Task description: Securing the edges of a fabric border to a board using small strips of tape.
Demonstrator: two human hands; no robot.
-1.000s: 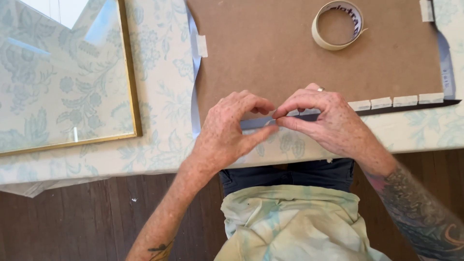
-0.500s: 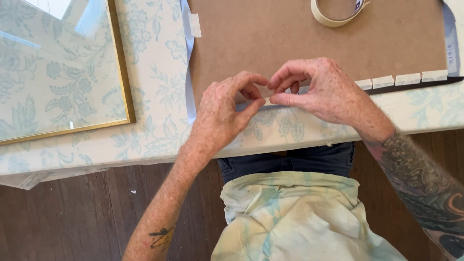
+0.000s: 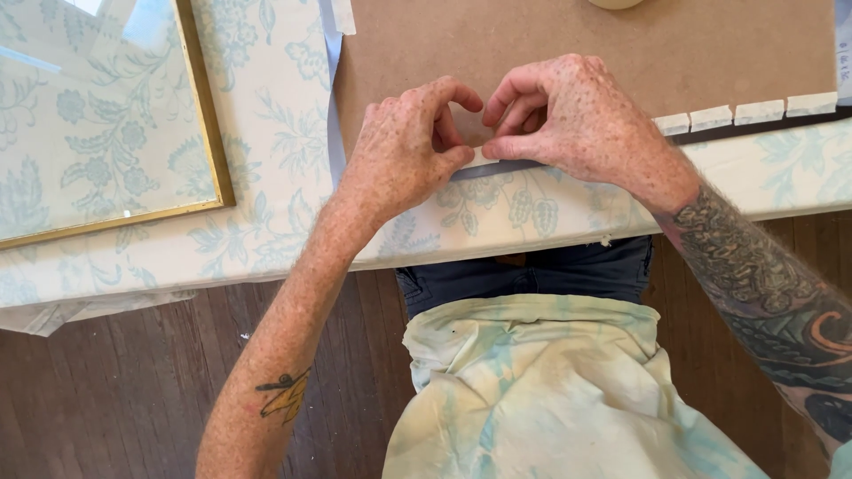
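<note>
At the brown backing board's point(image 3: 568, 44) near edge, both hands, left point(image 3: 404, 151) and right point(image 3: 577, 115), have drawn closer together, pinching a tape strip point(image 3: 484, 158) down

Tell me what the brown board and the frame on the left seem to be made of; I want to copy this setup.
The brown board looks like hardboard or stiff cardboard: flat, matte, evenly tan. The frame looks like thin gold-toned metal or gilded wood; its narrow edge shines. Its pane seems to be glass, as it reflects light.
</note>
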